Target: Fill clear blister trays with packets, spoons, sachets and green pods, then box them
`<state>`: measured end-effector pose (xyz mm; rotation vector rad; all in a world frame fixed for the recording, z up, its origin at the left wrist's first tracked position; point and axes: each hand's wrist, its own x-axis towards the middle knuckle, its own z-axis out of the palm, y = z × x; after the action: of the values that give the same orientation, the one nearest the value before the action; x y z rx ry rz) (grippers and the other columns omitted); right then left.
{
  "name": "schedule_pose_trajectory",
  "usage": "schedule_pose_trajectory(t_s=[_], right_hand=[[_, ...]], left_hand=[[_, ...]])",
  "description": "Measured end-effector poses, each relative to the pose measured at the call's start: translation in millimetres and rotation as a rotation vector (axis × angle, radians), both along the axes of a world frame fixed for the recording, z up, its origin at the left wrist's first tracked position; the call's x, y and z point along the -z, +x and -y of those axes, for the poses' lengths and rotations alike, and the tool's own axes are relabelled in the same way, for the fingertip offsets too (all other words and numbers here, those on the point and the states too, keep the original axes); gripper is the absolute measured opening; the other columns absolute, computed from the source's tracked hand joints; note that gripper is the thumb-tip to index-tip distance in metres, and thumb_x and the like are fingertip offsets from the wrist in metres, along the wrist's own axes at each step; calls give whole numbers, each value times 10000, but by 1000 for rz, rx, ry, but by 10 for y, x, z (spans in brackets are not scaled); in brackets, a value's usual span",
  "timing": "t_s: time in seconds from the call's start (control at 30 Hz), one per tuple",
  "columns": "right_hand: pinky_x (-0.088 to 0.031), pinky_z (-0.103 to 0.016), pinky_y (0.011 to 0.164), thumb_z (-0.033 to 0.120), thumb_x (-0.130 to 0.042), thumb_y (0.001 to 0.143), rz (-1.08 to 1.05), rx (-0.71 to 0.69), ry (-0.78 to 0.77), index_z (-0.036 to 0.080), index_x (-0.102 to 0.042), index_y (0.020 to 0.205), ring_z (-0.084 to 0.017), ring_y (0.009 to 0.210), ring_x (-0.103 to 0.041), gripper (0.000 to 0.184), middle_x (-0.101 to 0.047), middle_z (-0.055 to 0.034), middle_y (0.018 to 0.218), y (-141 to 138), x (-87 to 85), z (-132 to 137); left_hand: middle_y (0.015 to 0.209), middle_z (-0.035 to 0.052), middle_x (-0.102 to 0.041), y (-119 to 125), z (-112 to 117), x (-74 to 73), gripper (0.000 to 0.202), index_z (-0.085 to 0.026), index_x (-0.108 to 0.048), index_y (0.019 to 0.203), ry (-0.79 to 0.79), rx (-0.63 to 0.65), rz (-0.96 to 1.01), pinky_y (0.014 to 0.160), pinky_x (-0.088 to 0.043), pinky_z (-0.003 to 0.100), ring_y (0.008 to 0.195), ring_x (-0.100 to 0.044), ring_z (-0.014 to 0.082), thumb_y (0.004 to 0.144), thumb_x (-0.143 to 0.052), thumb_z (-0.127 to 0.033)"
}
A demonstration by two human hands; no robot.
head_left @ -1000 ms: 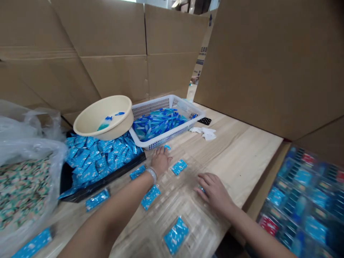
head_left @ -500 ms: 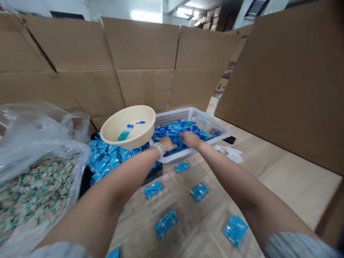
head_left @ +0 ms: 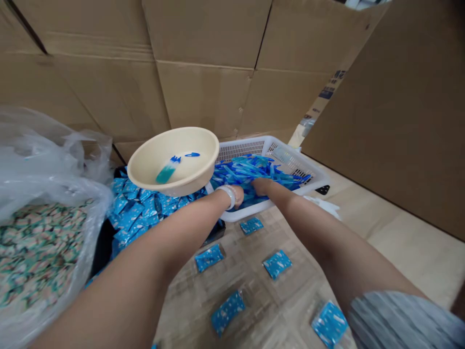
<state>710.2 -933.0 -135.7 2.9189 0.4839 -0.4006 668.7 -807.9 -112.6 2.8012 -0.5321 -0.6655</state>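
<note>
Both my hands reach into a white plastic basket (head_left: 290,160) filled with blue plastic pieces (head_left: 250,169). My left hand (head_left: 238,194), with a white band at the wrist, rests at the basket's near rim, its fingers down among the pieces and hidden. My right hand (head_left: 262,186) lies beside it on the blue pieces, fingers mostly hidden too. Closer to me, several small blue packets (head_left: 277,263) sit in the pockets of a clear plastic tray (head_left: 250,295) on the wooden table.
A cream bowl (head_left: 174,162) holding a couple of blue pieces sits on a heap of blue packets (head_left: 134,213) in a black tray. A clear bag (head_left: 43,223) of green-patterned packets is at the left. Cardboard walls (head_left: 203,63) enclose the back and right.
My hands left the clear tray and went forward into the white basket. Since half a second ago they have sunk lower among the blue pieces, and the view has tilted down.
</note>
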Motion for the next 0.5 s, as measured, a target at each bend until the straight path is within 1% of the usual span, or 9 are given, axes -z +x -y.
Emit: schedule_pose_trajectory(t_s=[0.07, 0.1, 0.2, 0.27, 0.3, 0.37, 0.43, 0.47, 0.5], right_hand=[[-442, -400, 787, 140, -521, 736, 63, 62, 61, 160, -592, 1032, -268, 960, -560, 305, -602, -142, 1036, -36, -152, 45], [-441, -411, 786, 151, -509, 749, 103, 103, 93, 151, -582, 1040, -281, 966, -556, 300, -597, -152, 1042, -54, -245, 77], [-432, -436, 791, 239, -440, 812, 276, 232, 209, 110, -503, 1119, -306, 992, -537, 338, -571, -185, 1066, -164, -567, 243], [-453, -402, 769, 282, -291, 878, 380, 306, 286, 95, -387, 1213, -263, 976, -552, 396, -537, -193, 1114, -353, -774, 423], [-469, -372, 743, 291, -216, 895, 415, 322, 378, 102, -343, 1239, -230, 950, -567, 412, -523, -186, 1137, -497, -859, 528], [-491, -312, 666, 328, -167, 900, 396, 289, 678, 134, -362, 1217, -181, 872, -596, 420, -533, -154, 1132, -876, -955, 738], [-491, -296, 627, 393, -294, 868, 209, 175, 983, 163, -475, 1103, -182, 827, -605, 375, -591, -114, 1035, -1310, -924, 891], [-487, -292, 623, 399, -373, 840, 89, 118, 1017, 172, -523, 1035, -185, 803, -607, 335, -619, -96, 966, -1513, -857, 928], [-481, -292, 643, 385, -431, 817, 14, 67, 984, 179, -558, 977, -185, 798, -604, 290, -633, -78, 918, -1688, -760, 934]], left_hand=[[685, 78, -638, -20, -69, -141, 172, -89, -640, 652, 56, -49, -19, 726, -463, 349, 800, -593, 281, 499, -715, -73], [630, 76, -632, -37, -105, -210, 152, -88, -637, 603, 62, -74, -21, 707, -461, 338, 772, -597, 286, 472, -699, -45], [578, 62, -619, -110, -204, -384, 50, -98, -638, 607, -21, -136, -1, 642, -457, 277, 683, -596, 221, 559, -637, -112], [621, 60, -625, -187, -262, -478, 123, -106, -639, 696, -109, -179, 35, 598, -450, 240, 636, -581, 169, 669, -568, -203], [648, 61, -625, -244, -293, -525, 176, -110, -632, 743, -168, -207, 53, 576, -446, 230, 609, -570, 148, 723, -518, -242], [660, 63, -614, -419, -371, -627, 241, -112, -611, 783, -392, -285, 18, 528, -436, 229, 544, -540, 120, 786, -446, -287], [611, 48, -585, -694, -481, -728, 232, -118, -593, 749, -709, -365, -145, 478, -417, 231, 486, -503, 104, 790, -454, -300], [582, 35, -568, -865, -545, -767, 202, -123, -584, 727, -857, -397, -262, 460, -408, 228, 470, -491, 100, 773, -487, -294], [562, 21, -556, -1051, -612, -791, 173, -129, -579, 717, -948, -417, -371, 443, -399, 223, 461, -486, 100, 748, -521, -289]])
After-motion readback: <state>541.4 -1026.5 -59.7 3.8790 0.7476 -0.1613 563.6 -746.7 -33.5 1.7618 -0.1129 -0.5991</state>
